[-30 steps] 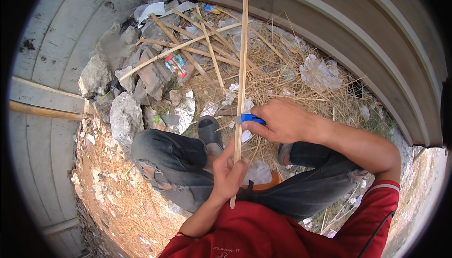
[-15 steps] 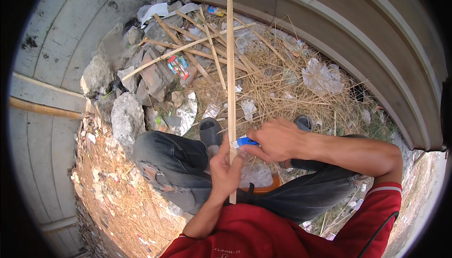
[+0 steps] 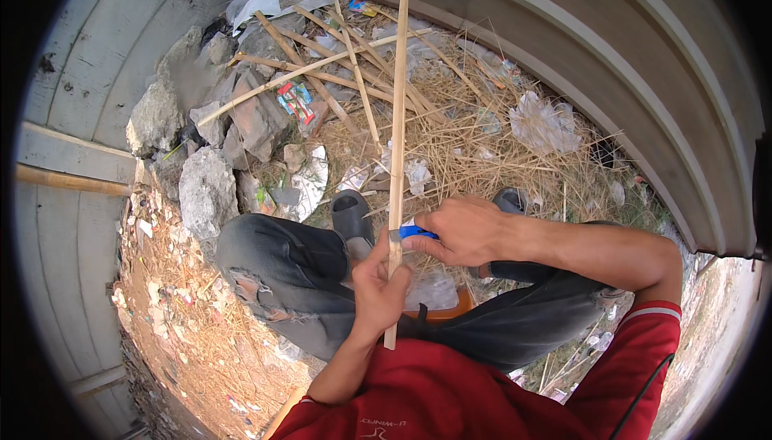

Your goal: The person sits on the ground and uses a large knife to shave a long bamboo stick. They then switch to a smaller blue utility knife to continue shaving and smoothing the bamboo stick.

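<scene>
A long pale bamboo strip (image 3: 400, 110) stands nearly upright in the view, running from my lap out toward the corrugated wall. My left hand (image 3: 379, 286) is wrapped round its lower part, with the strip's near end sticking out below the fist. In my right hand (image 3: 460, 231) is a blue utility knife (image 3: 418, 233), gripped with the fist closed. Its blade lies across the strip just above my left fingers. Part of the knife's handle is hidden inside my right hand.
Several loose bamboo strips (image 3: 362, 94) lie crossed on straw and litter ahead. Broken concrete lumps (image 3: 207, 191) are piled at the left, beside a pale panel wall (image 3: 68, 255). A brown corrugated wall (image 3: 611, 62) curves along the far right. An orange object (image 3: 460, 305) shows between my legs.
The strip's far end has tilted slightly to the right. My right hand and the knife have shifted a little up and left. The view has moved slightly.
</scene>
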`<state>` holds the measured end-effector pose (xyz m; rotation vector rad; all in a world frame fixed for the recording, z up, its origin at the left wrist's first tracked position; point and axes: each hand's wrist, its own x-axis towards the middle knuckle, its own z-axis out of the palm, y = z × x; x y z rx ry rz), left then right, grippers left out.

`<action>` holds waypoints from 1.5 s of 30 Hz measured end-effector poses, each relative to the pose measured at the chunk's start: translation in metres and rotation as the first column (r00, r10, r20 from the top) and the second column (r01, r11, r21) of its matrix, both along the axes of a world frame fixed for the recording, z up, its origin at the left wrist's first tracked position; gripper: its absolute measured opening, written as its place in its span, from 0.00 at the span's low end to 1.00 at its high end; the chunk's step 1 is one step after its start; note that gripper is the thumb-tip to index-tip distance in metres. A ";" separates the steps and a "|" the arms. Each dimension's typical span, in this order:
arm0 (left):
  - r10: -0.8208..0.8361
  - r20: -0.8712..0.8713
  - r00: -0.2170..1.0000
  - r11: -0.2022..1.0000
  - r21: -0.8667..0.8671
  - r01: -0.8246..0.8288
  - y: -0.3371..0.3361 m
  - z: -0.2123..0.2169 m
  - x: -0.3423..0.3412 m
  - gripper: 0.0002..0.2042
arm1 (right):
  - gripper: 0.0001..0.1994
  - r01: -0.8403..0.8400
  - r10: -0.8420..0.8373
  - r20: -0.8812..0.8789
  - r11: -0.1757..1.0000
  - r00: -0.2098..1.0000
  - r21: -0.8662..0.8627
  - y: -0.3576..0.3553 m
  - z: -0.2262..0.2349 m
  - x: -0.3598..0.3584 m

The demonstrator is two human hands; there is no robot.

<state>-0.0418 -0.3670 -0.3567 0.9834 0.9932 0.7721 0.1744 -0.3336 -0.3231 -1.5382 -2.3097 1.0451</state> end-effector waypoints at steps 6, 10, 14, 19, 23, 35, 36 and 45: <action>-0.010 -0.045 0.999 0.998 0.056 0.012 0.006 0.005 -0.001 0.32 | 0.25 0.018 -0.018 0.003 0.999 1.000 -0.035 0.010 0.002 0.001; -0.037 -0.017 0.999 0.999 0.035 0.037 0.007 0.002 -0.001 0.32 | 0.27 0.085 -0.082 0.047 0.993 0.996 -0.082 0.020 0.002 0.007; -0.158 0.045 0.986 0.986 -0.051 0.160 -0.022 0.016 -0.014 0.32 | 0.32 0.395 -0.407 0.076 0.909 0.910 0.135 0.066 -0.016 0.075; -0.174 0.101 0.979 0.982 -0.061 0.181 -0.042 0.008 -0.012 0.34 | 0.33 0.459 -0.471 0.106 0.881 0.876 0.119 0.069 -0.018 0.100; -0.121 0.100 0.988 0.982 -0.131 0.134 -0.015 0.007 -0.011 0.35 | 0.29 0.218 -0.217 0.069 0.976 0.974 -0.006 0.044 -0.001 0.050; -0.013 0.134 0.991 0.995 -0.101 0.027 0.015 -0.001 -0.005 0.35 | 0.22 -0.043 0.046 -0.070 0.998 0.997 0.043 -0.007 0.008 -0.007; -0.003 0.136 0.991 0.993 -0.113 0.019 0.015 -0.001 -0.005 0.35 | 0.22 -0.046 0.048 -0.043 0.998 0.998 0.045 -0.006 0.008 -0.006; -0.166 0.150 0.975 0.964 -0.182 0.193 -0.036 0.017 -0.039 0.33 | 0.30 0.389 -0.380 0.220 0.921 0.898 0.004 0.077 -0.006 0.082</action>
